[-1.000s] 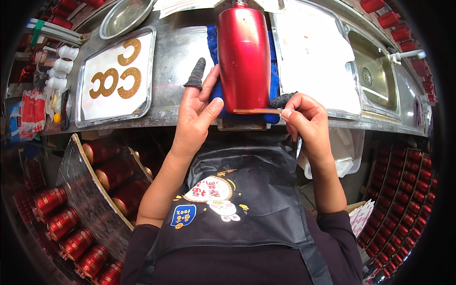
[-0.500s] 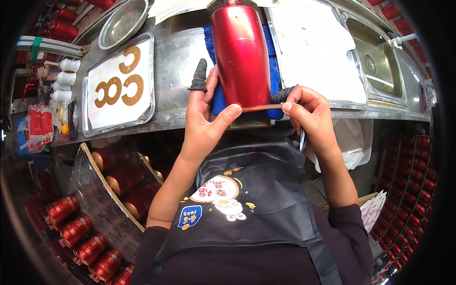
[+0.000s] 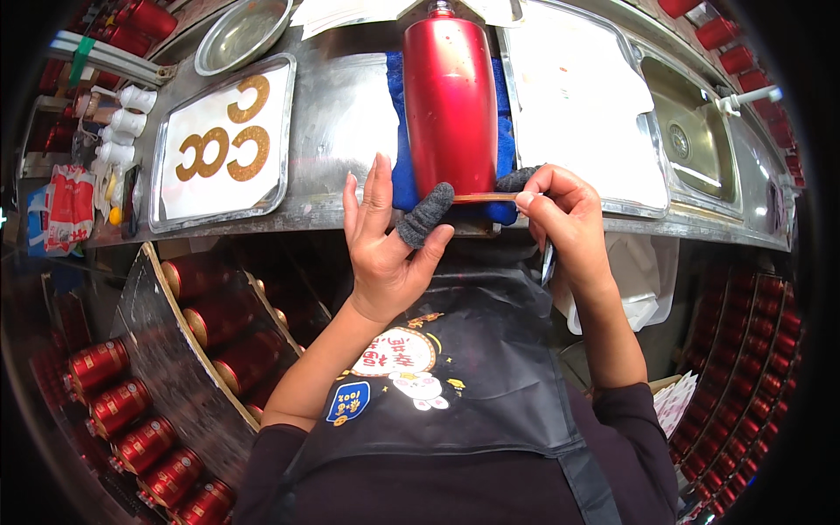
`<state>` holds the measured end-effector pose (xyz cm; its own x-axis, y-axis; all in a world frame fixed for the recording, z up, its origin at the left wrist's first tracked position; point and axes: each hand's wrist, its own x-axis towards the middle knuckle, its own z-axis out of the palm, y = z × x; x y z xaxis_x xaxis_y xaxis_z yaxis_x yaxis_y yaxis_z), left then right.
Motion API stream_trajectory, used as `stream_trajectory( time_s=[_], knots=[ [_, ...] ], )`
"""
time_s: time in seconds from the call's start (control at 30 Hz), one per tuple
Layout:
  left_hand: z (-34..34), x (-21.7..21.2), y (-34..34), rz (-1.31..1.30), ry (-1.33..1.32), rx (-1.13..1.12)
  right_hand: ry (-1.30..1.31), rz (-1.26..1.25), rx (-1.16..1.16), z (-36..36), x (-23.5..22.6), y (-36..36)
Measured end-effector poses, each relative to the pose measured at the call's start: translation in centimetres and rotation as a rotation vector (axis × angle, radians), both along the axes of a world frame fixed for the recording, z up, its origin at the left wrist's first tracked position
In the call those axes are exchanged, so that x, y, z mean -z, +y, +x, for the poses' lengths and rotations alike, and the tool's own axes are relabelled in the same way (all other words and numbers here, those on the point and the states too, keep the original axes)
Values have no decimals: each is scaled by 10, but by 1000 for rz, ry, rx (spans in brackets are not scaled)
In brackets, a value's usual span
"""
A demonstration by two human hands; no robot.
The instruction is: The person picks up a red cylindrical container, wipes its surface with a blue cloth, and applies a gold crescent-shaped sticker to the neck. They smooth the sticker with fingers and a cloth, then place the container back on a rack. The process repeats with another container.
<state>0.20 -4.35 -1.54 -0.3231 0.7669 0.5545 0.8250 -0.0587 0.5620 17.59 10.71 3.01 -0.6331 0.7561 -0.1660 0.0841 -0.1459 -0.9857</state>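
A glossy red bottle [image 3: 451, 105] lies on a blue cloth [image 3: 401, 179], its neck away from me and its base toward me. Across the base runs a thin copper-coloured strip [image 3: 487, 198]. My right hand [image 3: 570, 217] pinches the strip's right end between thumb and fingers; a dark finger sleeve [image 3: 518, 179] points at the bottle. Below that palm a slim shiny object [image 3: 548, 262] sticks out, its kind unclear. My left hand [image 3: 385, 262] has its fingers apart; the index, in a grey finger sleeve [image 3: 425, 217], touches the base near the strip's left end.
To the left, a metal tray [image 3: 284, 144] carries gold C-shaped strips [image 3: 252, 150] on white paper, with a metal bowl [image 3: 241, 39] behind. On the right are a paper-lined tray [image 3: 582, 105] and a sink [image 3: 691, 114]. Red bottles [image 3: 136, 407] stand low on the left.
My left thumb has come off the strip's left end, and the sleeved left index has swung down onto the base there. My right hand keeps its pinch.
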Motion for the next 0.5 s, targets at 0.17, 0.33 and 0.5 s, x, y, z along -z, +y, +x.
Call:
stream_trajectory(
  time_s=[0.17, 0.33, 0.5],
  knots=[
    [3, 8, -5, -8, 12, -57, 8, 1, 2, -2, 3, 1],
    [4, 3, -5, 6, 55, -58, 23, 26, 2, -2, 9, 4],
    [1, -9, 1, -6, 164, -36, 35, 19, -6, -3, 13, 5]
  ],
)
